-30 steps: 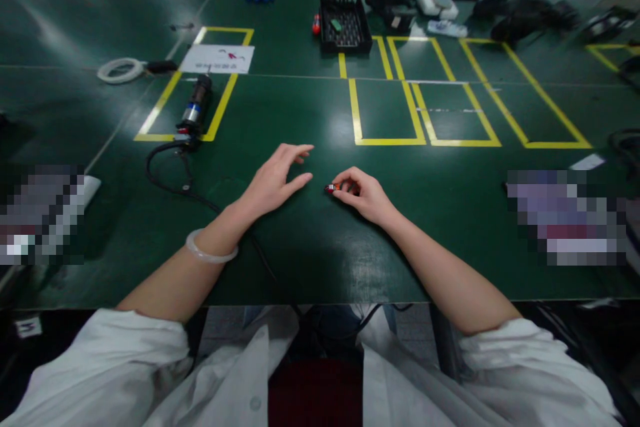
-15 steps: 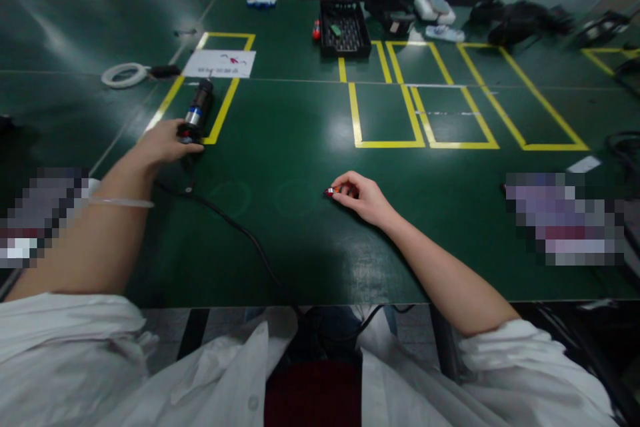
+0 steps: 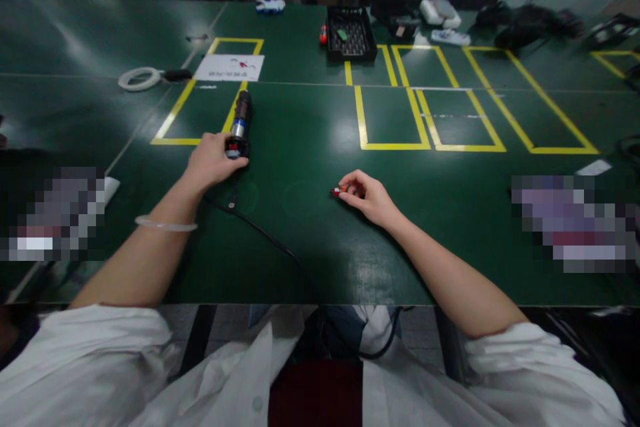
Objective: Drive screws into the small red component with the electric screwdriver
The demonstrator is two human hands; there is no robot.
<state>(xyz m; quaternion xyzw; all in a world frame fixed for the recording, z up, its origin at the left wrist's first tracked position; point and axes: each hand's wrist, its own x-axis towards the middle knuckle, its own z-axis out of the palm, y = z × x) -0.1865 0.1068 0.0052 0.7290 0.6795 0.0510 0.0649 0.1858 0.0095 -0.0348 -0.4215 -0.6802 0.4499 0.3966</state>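
My left hand (image 3: 215,159) is closed round the rear end of a corded electric screwdriver (image 3: 241,119), a black cylinder with a blue and silver band, pointing away from me. Its black cord (image 3: 265,233) trails across the green table (image 3: 280,267) toward me and over the front edge. Right of centre, my right hand (image 3: 367,195) pinches a small red-and-black part (image 3: 336,191) with a touch of orange; most of it is hidden by the fingers, so its kind is unclear. The hand rests low, close to the tabletop.
Yellow tape outlines (image 3: 395,146) mark the table. A printed sheet (image 3: 230,68) lies behind the screwdriver, a white coil (image 3: 140,79) to its left. A black crate (image 3: 351,33) stands at the back beside a red object (image 3: 323,35). Blurred-out panels (image 3: 570,217) sit at both sides.
My left hand has carried the screwdriver to the right, out of most of the taped outline, its cord shifting along. My right hand keeps its pinch almost in place. The view has shifted slightly.
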